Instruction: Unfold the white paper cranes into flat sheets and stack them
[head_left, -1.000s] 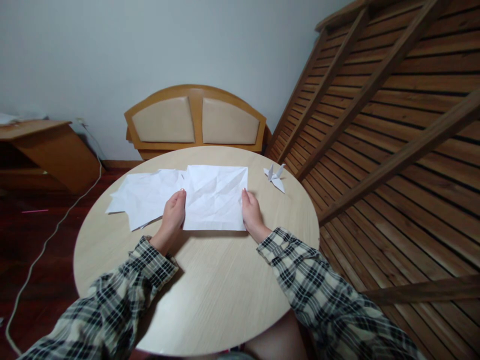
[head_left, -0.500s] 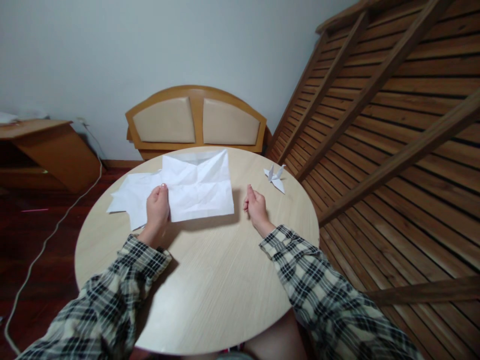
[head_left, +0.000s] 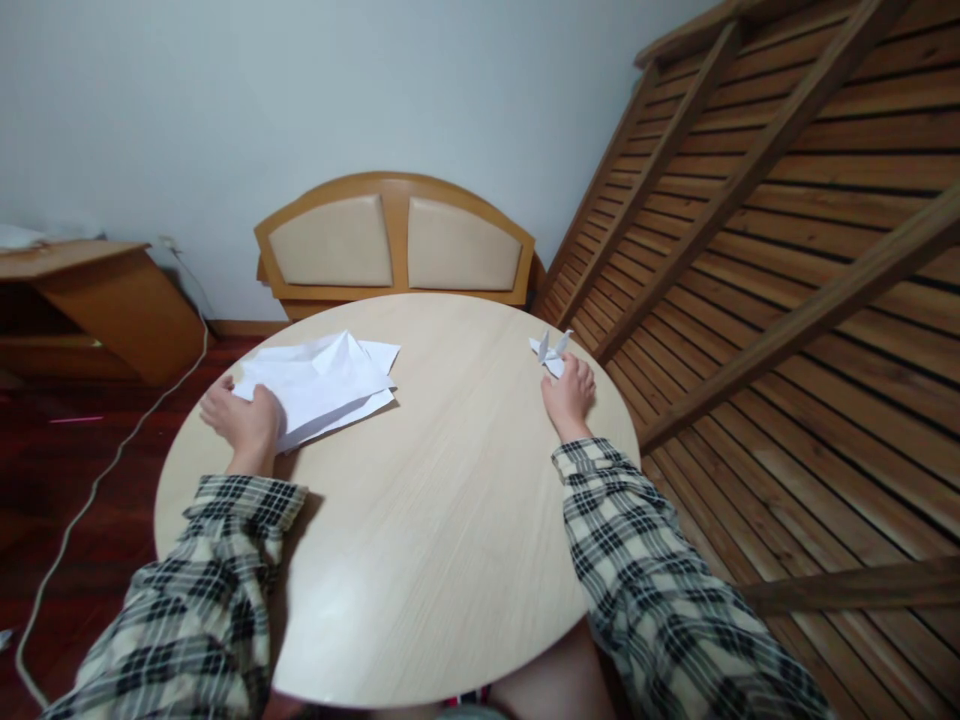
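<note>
White creased sheets of paper (head_left: 322, 385) lie overlapped on the left of the round table (head_left: 420, 540). My left hand (head_left: 244, 420) rests at their near-left edge, thumb apart from the spread fingers, touching the paper without gripping it. Over on the right side stands a white origami crane (head_left: 553, 352), its two points sticking up. The fingers of my right hand (head_left: 570, 395) are closed around the crane's near side and cover that wing.
Behind the table is a wooden headboard (head_left: 397, 240) with cream panels. A slatted wooden frame (head_left: 750, 300) leans close along the right. To the left are a wooden desk (head_left: 97, 300) and a pale cable (head_left: 112, 460) on the dark floor.
My left hand has moved left, laid the creased sheet over the other paper and let it go. My right hand has moved right and taken hold of the crane.
</note>
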